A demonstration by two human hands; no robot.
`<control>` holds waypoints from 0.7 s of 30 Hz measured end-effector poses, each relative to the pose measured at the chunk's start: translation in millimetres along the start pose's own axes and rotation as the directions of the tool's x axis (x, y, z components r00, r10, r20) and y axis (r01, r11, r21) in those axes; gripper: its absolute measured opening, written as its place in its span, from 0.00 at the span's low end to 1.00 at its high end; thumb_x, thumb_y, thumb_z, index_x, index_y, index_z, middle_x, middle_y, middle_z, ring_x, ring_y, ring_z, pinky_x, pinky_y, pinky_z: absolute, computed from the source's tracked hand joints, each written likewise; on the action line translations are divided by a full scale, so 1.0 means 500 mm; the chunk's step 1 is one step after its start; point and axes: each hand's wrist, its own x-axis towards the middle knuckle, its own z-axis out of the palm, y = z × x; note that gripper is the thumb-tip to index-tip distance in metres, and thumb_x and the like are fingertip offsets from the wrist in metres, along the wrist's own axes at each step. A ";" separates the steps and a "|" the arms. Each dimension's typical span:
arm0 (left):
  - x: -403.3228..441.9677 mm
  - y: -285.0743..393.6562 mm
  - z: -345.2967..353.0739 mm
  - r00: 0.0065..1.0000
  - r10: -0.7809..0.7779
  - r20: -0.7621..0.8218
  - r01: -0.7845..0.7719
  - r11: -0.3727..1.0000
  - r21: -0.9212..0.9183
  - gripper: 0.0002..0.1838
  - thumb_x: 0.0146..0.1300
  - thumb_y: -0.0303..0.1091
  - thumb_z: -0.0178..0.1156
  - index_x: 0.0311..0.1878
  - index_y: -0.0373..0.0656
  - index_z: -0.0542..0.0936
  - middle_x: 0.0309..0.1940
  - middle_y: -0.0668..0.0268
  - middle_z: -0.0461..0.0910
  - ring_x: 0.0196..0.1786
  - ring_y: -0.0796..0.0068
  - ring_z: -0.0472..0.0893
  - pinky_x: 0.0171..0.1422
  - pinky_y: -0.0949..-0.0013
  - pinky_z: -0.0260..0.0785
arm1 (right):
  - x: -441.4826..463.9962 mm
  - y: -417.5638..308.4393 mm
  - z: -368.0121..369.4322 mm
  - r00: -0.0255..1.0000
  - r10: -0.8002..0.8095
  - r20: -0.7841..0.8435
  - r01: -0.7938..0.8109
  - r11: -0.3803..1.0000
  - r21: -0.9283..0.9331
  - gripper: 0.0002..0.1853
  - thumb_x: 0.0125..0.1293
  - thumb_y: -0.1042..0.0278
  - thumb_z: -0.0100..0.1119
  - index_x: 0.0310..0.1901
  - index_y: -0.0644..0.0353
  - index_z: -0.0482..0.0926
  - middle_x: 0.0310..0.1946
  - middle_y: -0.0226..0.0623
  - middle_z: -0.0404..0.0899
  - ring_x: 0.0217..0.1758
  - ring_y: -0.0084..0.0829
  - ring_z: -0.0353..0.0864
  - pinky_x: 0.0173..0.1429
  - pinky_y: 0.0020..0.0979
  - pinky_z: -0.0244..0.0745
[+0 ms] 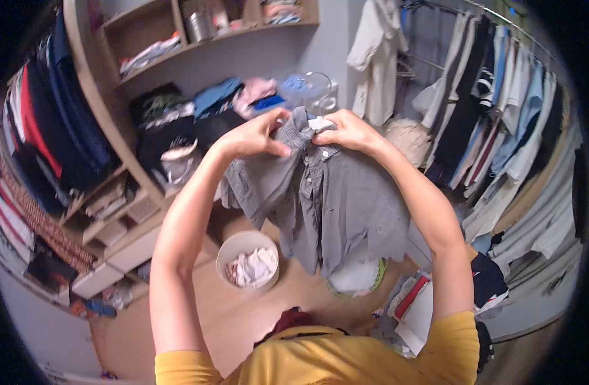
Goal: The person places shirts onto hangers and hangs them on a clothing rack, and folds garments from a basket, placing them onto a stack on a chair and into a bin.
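A grey button-up shirt (358,199) hangs in front of me, held up by its collar. My left hand (256,136) pinches the left side of the collar between thumb and fingers. On the other side of the collar, my right hand (347,133) has its fingers closed on the cloth. Part of a white hanger (319,123) shows at the neck between my hands, its hook rising above the collar; the rest of it is hidden by the shirt. White buttons run down the front, and the lower hem hangs loose.
A white basket (221,273) with light clothes stands on the floor, beside a green-rimmed container (379,276). Folded clothes (217,96) are piled on the counter ahead. Hanging garments (500,122) fill the right rack; more clothes (41,122) hang at left.
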 end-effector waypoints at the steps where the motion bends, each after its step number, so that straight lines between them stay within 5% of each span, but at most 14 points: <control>1: -0.045 -0.055 -0.009 0.998 0.001 0.061 -0.009 0.992 0.127 0.29 0.42 0.26 0.65 0.51 0.37 0.67 0.43 0.63 0.75 0.48 0.76 0.71 0.55 0.72 0.61 | -0.002 0.015 0.036 0.999 -0.008 0.053 0.004 0.997 0.080 0.12 0.52 0.75 0.59 0.40 0.67 0.76 0.34 0.27 0.78 0.36 0.16 0.71 0.44 0.21 0.67; 2: -0.103 -0.093 -0.010 0.998 -0.034 0.051 0.007 0.887 0.462 0.27 0.41 0.29 0.66 0.48 0.39 0.71 0.42 0.59 0.77 0.46 0.66 0.75 0.52 0.66 0.64 | -0.006 0.013 0.070 0.996 -0.010 0.084 0.002 0.995 0.095 0.13 0.51 0.76 0.59 0.41 0.67 0.76 0.34 0.27 0.77 0.36 0.16 0.71 0.43 0.21 0.67; 3: -0.154 -0.156 -0.012 0.952 -0.305 0.030 0.190 0.665 0.722 0.21 0.41 0.31 0.65 0.43 0.42 0.75 0.38 0.54 0.78 0.43 0.56 0.76 0.48 0.62 0.67 | -0.010 0.008 0.104 0.993 -0.012 0.113 -0.001 0.994 0.109 0.14 0.51 0.76 0.59 0.42 0.67 0.75 0.34 0.27 0.77 0.36 0.16 0.71 0.43 0.21 0.68; 5: -0.271 -0.174 -0.007 0.966 -0.232 -0.112 0.250 0.739 0.626 0.13 0.45 0.30 0.62 0.38 0.43 0.77 0.34 0.52 0.77 0.41 0.52 0.76 0.43 0.60 0.68 | 0.004 0.024 0.203 0.993 0.001 0.115 0.002 1.000 -0.028 0.16 0.47 0.71 0.62 0.40 0.63 0.75 0.28 0.42 0.79 0.33 0.24 0.76 0.41 0.27 0.69; 7: -0.393 -0.169 -0.017 0.951 -0.255 -0.173 0.308 0.749 0.587 0.12 0.46 0.28 0.60 0.38 0.42 0.77 0.34 0.52 0.77 0.40 0.52 0.76 0.42 0.61 0.67 | -0.003 -0.027 0.302 0.979 -0.137 0.150 0.145 0.988 -0.049 0.19 0.48 0.71 0.61 0.44 0.62 0.73 0.34 0.45 0.78 0.38 0.32 0.78 0.45 0.31 0.70; 9: -0.520 -0.151 -0.026 0.932 -0.270 -0.241 0.361 0.754 0.548 0.12 0.47 0.26 0.59 0.38 0.42 0.77 0.33 0.52 0.77 0.39 0.53 0.76 0.41 0.62 0.67 | 0.020 -0.067 0.402 0.953 -0.220 0.207 0.228 0.974 -0.012 0.21 0.49 0.76 0.60 0.48 0.62 0.70 0.33 0.39 0.78 0.37 0.23 0.74 0.45 0.28 0.69; 11: -0.658 -0.115 -0.037 0.883 -0.322 -0.341 0.452 0.777 0.438 0.09 0.49 0.25 0.56 0.36 0.39 0.76 0.30 0.50 0.76 0.36 0.50 0.75 0.40 0.64 0.67 | 0.044 -0.143 0.495 0.922 -0.266 0.280 0.299 0.950 -0.083 0.19 0.50 0.70 0.61 0.45 0.62 0.70 0.34 0.50 0.76 0.40 0.45 0.76 0.44 0.36 0.69; 12: -0.724 -0.093 -0.044 0.861 -0.340 -0.378 0.485 0.772 0.410 0.09 0.50 0.25 0.57 0.37 0.40 0.76 0.29 0.50 0.75 0.35 0.51 0.75 0.38 0.64 0.67 | 0.065 -0.177 0.543 0.895 -0.306 0.324 0.355 0.929 -0.101 0.19 0.49 0.68 0.61 0.44 0.62 0.71 0.34 0.51 0.76 0.41 0.47 0.75 0.43 0.37 0.69; 15: -0.927 -0.045 -0.082 0.667 -0.582 -0.464 0.743 0.561 0.365 0.10 0.51 0.24 0.56 0.39 0.40 0.76 0.29 0.50 0.76 0.34 0.53 0.77 0.38 0.63 0.68 | 0.142 -0.269 0.718 0.794 -0.450 0.408 0.522 0.849 -0.080 0.18 0.49 0.65 0.62 0.41 0.61 0.72 0.33 0.52 0.75 0.40 0.51 0.73 0.41 0.40 0.68; 16: -1.020 -0.072 -0.106 0.719 -0.463 -0.519 0.694 0.523 0.494 0.11 0.50 0.23 0.55 0.39 0.41 0.77 0.29 0.48 0.75 0.33 0.54 0.78 0.37 0.63 0.68 | 0.170 -0.313 0.770 0.746 -0.542 0.386 0.606 0.794 -0.056 0.17 0.48 0.64 0.62 0.40 0.61 0.74 0.33 0.52 0.75 0.39 0.50 0.74 0.42 0.40 0.69; 19: -1.177 0.027 -0.176 0.644 -0.163 -0.747 0.748 0.339 0.571 0.19 0.40 0.18 0.52 0.39 0.47 0.77 0.25 0.53 0.76 0.30 0.55 0.78 0.33 0.61 0.70 | 0.253 -0.504 0.857 0.697 -0.653 0.296 0.716 0.646 -0.264 0.16 0.45 0.71 0.60 0.40 0.58 0.76 0.32 0.50 0.76 0.35 0.47 0.77 0.39 0.41 0.72; 21: -1.247 0.129 -0.222 0.608 0.089 -0.789 0.764 0.204 0.612 0.22 0.39 0.16 0.51 0.40 0.48 0.78 0.28 0.53 0.77 0.32 0.55 0.77 0.35 0.61 0.69 | 0.309 -0.619 0.893 0.586 -0.797 0.145 0.782 0.509 -0.360 0.21 0.44 0.73 0.52 0.44 0.46 0.74 0.27 0.43 0.77 0.36 0.44 0.77 0.39 0.41 0.73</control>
